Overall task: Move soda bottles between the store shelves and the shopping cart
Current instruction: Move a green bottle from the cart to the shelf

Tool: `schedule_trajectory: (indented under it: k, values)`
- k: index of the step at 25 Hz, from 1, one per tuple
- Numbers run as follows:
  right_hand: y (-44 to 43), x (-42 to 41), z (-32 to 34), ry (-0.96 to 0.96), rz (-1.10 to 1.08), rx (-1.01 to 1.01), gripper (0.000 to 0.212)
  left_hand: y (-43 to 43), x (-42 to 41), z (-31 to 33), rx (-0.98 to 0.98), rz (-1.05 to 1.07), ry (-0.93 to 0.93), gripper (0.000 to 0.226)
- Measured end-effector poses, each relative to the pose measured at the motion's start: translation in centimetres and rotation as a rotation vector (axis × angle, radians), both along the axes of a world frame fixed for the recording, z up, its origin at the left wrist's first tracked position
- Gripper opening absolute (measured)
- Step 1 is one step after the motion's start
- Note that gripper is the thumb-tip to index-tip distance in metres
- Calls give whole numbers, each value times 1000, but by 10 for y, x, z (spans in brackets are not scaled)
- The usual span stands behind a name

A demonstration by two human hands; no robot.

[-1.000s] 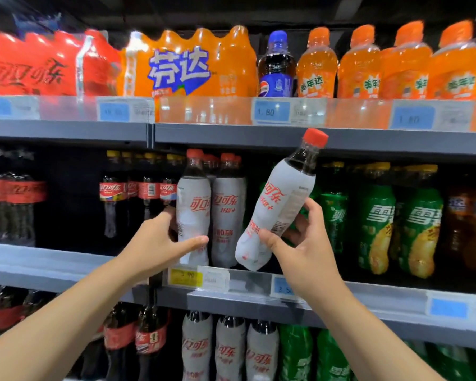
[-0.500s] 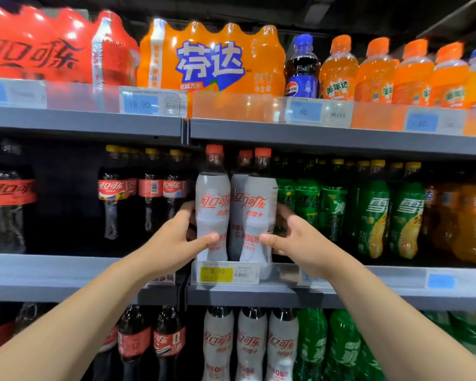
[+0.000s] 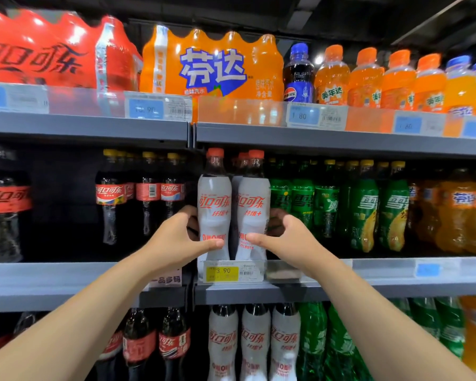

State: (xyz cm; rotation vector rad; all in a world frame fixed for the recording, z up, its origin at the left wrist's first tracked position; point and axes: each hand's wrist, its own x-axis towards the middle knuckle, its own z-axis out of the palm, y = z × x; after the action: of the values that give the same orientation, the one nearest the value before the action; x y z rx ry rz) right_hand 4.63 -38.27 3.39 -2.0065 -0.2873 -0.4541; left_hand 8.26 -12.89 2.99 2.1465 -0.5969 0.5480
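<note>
Fingers point(image 3: 204, 244) of left hand point(image 3: 173, 240) wrapped round left white cola bottle point(image 3: 214, 204); right hand point(image 3: 286, 240) clasping right white cola bottle point(image 3: 253, 204). Both upright, side by side, at front of middle shelf point(image 3: 396, 287), behind yellow price tag point(image 3: 222, 273). Probably squaring pair, labels forward.

The right hand point(image 3: 289, 240) hides its fingers point(image 3: 277, 215) partly behind the white bottle point(image 3: 252, 213); the blue price tag point(image 3: 427, 270) is blurred unreadable.

White-sleeved cola bottles point(image 3: 214, 215), red script, orange-red caps, dark cola at the necks. Then green soda bottles point(image 3: 364, 213) with yellow caps, and an orange multipack point(image 3: 231, 86) lettered blue and white.
</note>
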Motion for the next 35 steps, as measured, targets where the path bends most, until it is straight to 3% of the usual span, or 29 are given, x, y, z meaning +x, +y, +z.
schedule_trajectory:
  k: [2,12,18,22,25,35]
  values:
    - [4,1,-4,-65,-131,-10,73,2,1,-3,-30,-44,17,54]
    - [-4,7,-17,-71,61,57,37,7,2,-7,-45,-14,14,48]
    - [-2,7,-20,-103,48,69,33,8,-2,-10,-30,-39,-3,49]
    - [0,3,-21,-165,37,120,48,8,-7,-9,-48,-65,-22,59]
    - [1,2,-25,-233,57,117,33,7,-12,-8,-111,-96,-28,72]
    - [4,-7,-23,-252,-83,34,23,4,-14,-8,-28,-54,-33,62]
